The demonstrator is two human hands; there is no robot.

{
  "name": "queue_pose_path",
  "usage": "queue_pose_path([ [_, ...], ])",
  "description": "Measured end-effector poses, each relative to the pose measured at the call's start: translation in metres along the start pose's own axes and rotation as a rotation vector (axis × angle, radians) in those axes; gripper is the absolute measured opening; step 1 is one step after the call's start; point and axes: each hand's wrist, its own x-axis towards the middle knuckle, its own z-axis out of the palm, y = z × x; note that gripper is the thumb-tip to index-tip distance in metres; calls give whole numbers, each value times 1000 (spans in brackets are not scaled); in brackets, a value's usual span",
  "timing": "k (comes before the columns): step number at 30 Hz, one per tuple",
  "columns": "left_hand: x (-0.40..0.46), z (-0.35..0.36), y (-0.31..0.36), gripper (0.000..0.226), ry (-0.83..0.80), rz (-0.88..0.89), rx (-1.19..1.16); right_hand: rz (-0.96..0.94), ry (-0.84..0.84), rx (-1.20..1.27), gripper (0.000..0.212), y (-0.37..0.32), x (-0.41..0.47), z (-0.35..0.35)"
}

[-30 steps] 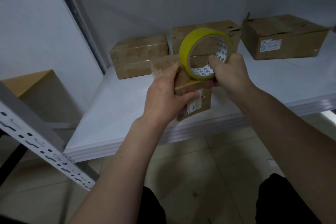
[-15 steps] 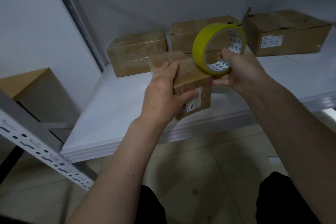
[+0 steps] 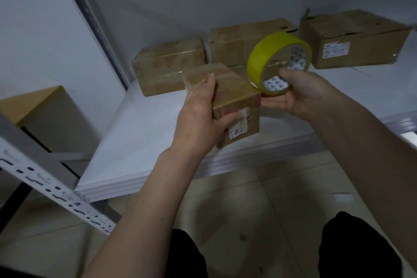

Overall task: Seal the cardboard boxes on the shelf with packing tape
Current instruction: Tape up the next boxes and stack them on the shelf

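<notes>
- Your left hand [image 3: 200, 117] grips the small box [image 3: 228, 97] from its left side: the fingers lie flat along the top face, and the thumb curls round the near face, next to a white label [image 3: 239, 126].
- The small box is tilted, with one corner turned toward you, and it is above the front part of the shelf [image 3: 135, 137]. You cannot tell whether its base rests on the shelf.
- Your right hand [image 3: 300, 92] holds the yellow tape roll [image 3: 278, 63] upright, just to the right of the small box. The thumb passes through the core and the fingers curl under the rim.
- The lower edge of the tape roll is against the upper right corner of the small box. A short clear strip appears to run from the roll to the box top, but blur makes this uncertain.
- Both forearms reach forward from the lower edge of the view and converge on the small box.
- Three more boxes stand at the back of the shelf: a left box [image 3: 169, 65], a middle box [image 3: 246, 40] and a right box [image 3: 354, 38] with a raised flap at its left end.
- The tape roll and your right hand cover part of the middle box.
- A slotted upright [image 3: 52, 185] crosses the lower left. A further box [image 3: 42, 115] stands behind it, off the shelf.
</notes>
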Motion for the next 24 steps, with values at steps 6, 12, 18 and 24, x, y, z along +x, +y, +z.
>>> queue_pose_path([
  [6, 0, -1, -2, 95, 15, 4, 3, 72, 18, 134, 20, 9, 6, -6],
  [12, 0, 2, -1, 95, 26, 16, 2, 133, 54, 243, 19, 25, 8, -13],
  [18, -1, 3, -3, 94, 35, 22, -31, 164, 85, 189, 13, 33, 7, -12],
  [24, -9, 4, -10, 90, 126, -20, -132, 130, -25, 30, 37, 37, -3, -5],
])
